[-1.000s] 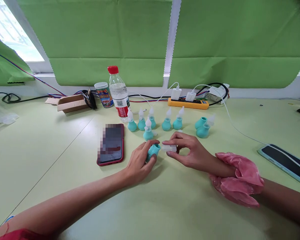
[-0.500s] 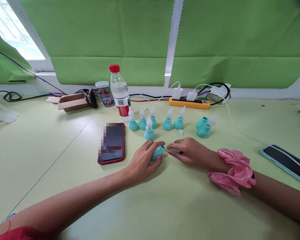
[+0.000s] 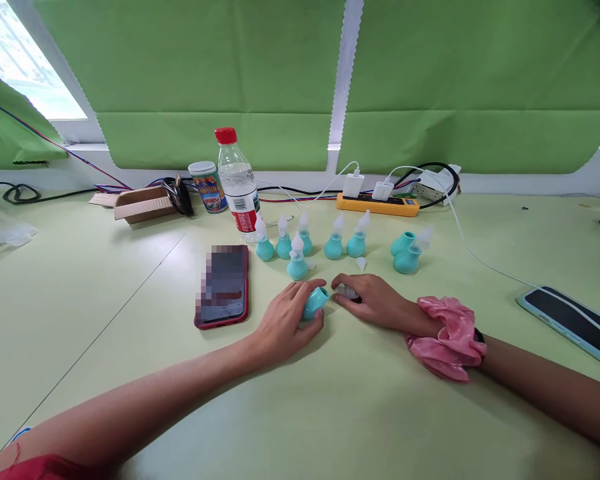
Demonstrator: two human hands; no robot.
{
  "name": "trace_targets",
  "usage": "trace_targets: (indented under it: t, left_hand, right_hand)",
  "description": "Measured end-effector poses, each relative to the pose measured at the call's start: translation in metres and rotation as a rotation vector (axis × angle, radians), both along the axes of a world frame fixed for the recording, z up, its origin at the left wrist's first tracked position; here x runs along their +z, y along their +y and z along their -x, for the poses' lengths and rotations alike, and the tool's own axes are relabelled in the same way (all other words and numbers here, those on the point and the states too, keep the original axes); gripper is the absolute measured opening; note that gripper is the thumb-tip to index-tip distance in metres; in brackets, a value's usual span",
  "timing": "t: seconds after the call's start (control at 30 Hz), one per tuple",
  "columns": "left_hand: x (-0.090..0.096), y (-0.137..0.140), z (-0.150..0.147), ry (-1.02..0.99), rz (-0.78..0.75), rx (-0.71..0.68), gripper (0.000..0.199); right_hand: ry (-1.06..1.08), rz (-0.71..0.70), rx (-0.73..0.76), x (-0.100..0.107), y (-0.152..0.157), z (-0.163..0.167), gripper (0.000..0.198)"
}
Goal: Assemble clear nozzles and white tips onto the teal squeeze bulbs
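My left hand (image 3: 291, 313) is closed round a teal squeeze bulb (image 3: 314, 305), tilted with its dark round mouth facing right, toward my other hand. Just across a small gap, my right hand (image 3: 373, 299) grips a clear plastic nozzle (image 3: 347, 292), partly hidden by the fingers. Behind my hands stand several teal bulbs fitted with clear pointed nozzles, the nearest being a fitted bulb (image 3: 297, 268). A small loose clear piece (image 3: 361, 264) lies on the table. At the right, a bulb without a nozzle (image 3: 403, 243) sits against a bulb with a tilted clear nozzle (image 3: 408, 260).
A phone in a red case (image 3: 223, 287) lies left of my hands. Behind it are a water bottle (image 3: 239, 193), a can (image 3: 209, 187) and an open cardboard box (image 3: 145, 205). An orange power strip (image 3: 380, 205) trails cables; a white one crosses to another phone (image 3: 570, 327).
My right hand has shifted slightly left, and the nozzle in its fingers shows more. The bulb in my left hand has turned a little, its mouth tipped up more.
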State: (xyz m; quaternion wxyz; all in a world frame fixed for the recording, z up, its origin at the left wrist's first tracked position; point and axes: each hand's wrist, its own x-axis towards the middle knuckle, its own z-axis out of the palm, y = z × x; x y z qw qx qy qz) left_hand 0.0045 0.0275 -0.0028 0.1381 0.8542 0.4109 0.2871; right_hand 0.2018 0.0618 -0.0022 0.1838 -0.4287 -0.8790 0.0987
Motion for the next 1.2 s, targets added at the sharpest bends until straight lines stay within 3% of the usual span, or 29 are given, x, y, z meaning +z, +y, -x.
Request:
trace_targets:
  t: [0.13, 0.23, 0.37, 0.53, 0.7, 0.77, 0.9, 0.93, 1.03, 1.13, 1.2]
  left_hand:
    - [0.0, 0.0, 0.0, 0.011, -0.02, -0.015, 0.033]
    - [-0.002, 0.0, -0.001, -0.018, -0.041, -0.025, 0.035]
    - [-0.005, 0.001, -0.001, -0.081, -0.062, -0.009, 0.032]
    - [-0.005, 0.003, -0.001, -0.026, -0.025, 0.018, 0.028]
    - [-0.003, 0.003, -0.001, 0.018, -0.014, -0.008, 0.037]
    - [-0.003, 0.002, -0.001, 0.065, -0.033, -0.053, 0.04]
    - [-0.004, 0.0, -0.001, 0.118, -0.083, -0.103, 0.039]
    - [-0.004, 0.0, -0.001, 0.114, -0.088, -0.097, 0.038]
    - [-0.005, 0.0, -0.001, 0.097, -0.087, -0.078, 0.039]
    - [-0.005, 0.0, -0.001, 0.094, -0.085, -0.07, 0.037]
    - [-0.005, 0.001, -0.001, 0.085, -0.093, -0.065, 0.036]
  right_hand:
    - [0.147, -0.012, -0.067, 0.002, 0.001, -0.001, 0.027]
    - [0.291, 0.113, -0.137, 0.004, 0.0, 0.0, 0.027]
    - [0.4, 0.28, -0.046, 0.009, -0.004, 0.003, 0.02]
    - [0.416, 0.278, -0.007, 0.012, -0.003, 0.002, 0.014]
    - [0.545, 0.321, -0.016, 0.012, 0.005, -0.003, 0.022]
    - [0.469, 0.338, 0.058, 0.012, 0.008, -0.006, 0.022]
    - [0.074, 0.045, 0.108, 0.01, 0.014, -0.012, 0.017]
    - [0.032, 0.027, 0.117, 0.009, 0.014, -0.012, 0.018]
    - [0.034, 0.179, 0.179, 0.011, 0.011, -0.011, 0.021]
    - [0.07, 0.203, 0.116, 0.019, 0.005, -0.008, 0.022]
    - [0.109, 0.324, 0.187, 0.028, 0.002, -0.009, 0.021]
